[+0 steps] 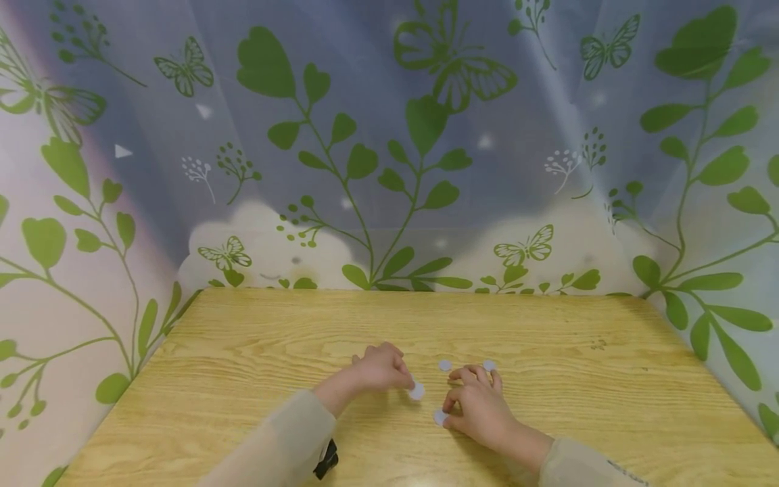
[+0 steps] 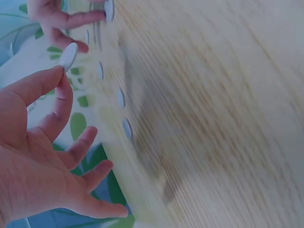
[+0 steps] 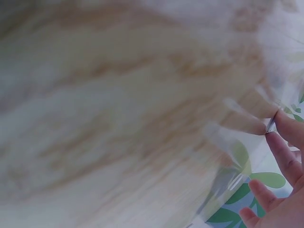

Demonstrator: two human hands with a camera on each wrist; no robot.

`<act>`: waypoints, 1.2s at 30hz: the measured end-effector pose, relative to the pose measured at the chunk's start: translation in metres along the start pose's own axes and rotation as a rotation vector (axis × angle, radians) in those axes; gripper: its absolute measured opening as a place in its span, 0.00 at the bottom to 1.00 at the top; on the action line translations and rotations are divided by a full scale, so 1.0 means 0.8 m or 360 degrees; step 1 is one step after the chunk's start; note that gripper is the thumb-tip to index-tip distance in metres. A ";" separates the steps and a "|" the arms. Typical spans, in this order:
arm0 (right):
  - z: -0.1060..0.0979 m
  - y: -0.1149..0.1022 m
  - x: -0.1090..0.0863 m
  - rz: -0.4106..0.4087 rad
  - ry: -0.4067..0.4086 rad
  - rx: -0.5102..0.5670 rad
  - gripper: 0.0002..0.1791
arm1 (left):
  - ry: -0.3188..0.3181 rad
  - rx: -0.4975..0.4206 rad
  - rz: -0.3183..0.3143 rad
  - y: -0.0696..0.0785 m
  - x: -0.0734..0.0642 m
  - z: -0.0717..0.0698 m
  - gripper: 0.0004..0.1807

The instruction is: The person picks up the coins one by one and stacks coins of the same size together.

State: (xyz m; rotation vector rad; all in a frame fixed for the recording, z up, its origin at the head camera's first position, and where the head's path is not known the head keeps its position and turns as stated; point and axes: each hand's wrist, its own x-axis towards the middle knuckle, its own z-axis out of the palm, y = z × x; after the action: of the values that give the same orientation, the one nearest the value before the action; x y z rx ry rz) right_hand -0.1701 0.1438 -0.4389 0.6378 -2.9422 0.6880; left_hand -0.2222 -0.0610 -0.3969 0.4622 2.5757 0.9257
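My left hand (image 1: pixel 379 368) pinches a small white disc (image 1: pixel 416 391) between thumb and index finger. The left wrist view shows this disc (image 2: pixel 69 56) tilted on edge, the other fingers spread. My right hand (image 1: pixel 481 409) pinches another white disc (image 1: pixel 439 417) by its edge, low over the table. In the right wrist view that disc (image 3: pixel 271 124) appears edge-on between the fingertips. Beyond my right fingers, one white disc (image 1: pixel 445 365) lies on the table, and a second disc (image 1: pixel 489 365) lies farther right. More discs (image 2: pixel 120 97) show on the table in the left wrist view.
The wooden table (image 1: pixel 262 338) has a light yellow grain. A curtain (image 1: pixel 377 169) printed with green leaves and butterflies hangs along its back and sides. A black object (image 1: pixel 326 460) sits under my left sleeve.
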 end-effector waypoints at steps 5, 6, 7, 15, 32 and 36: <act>0.001 0.000 0.000 0.0013 0.0012 -0.0016 0.08 | 0.0016 0.0096 0.0002 0.009 -0.001 0.012 0.07; 0.001 0.000 0.000 0.0013 0.0016 -0.0025 0.08 | 0.0015 0.0114 0.0002 0.011 -0.002 0.014 0.07; 0.001 0.000 -0.001 0.0014 0.0020 -0.0028 0.08 | 0.0012 0.0133 0.0004 0.013 -0.002 0.016 0.07; 0.001 -0.001 -0.003 0.0012 0.0031 -0.0025 0.08 | 0.0038 0.0275 0.0018 0.025 -0.004 0.031 0.07; 0.001 0.002 -0.003 0.0022 0.0025 -0.0031 0.08 | 0.0074 0.0426 0.0035 0.033 0.003 0.058 0.11; 0.002 0.003 -0.002 0.0029 0.0016 -0.0026 0.08 | 0.0092 0.0477 0.0050 0.035 0.002 0.060 0.10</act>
State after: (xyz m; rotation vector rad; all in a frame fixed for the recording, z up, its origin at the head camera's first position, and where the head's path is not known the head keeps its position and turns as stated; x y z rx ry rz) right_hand -0.1695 0.1458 -0.4415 0.6051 -2.9447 0.6656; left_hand -0.1979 -0.0141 -0.4133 0.5654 2.7793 0.5703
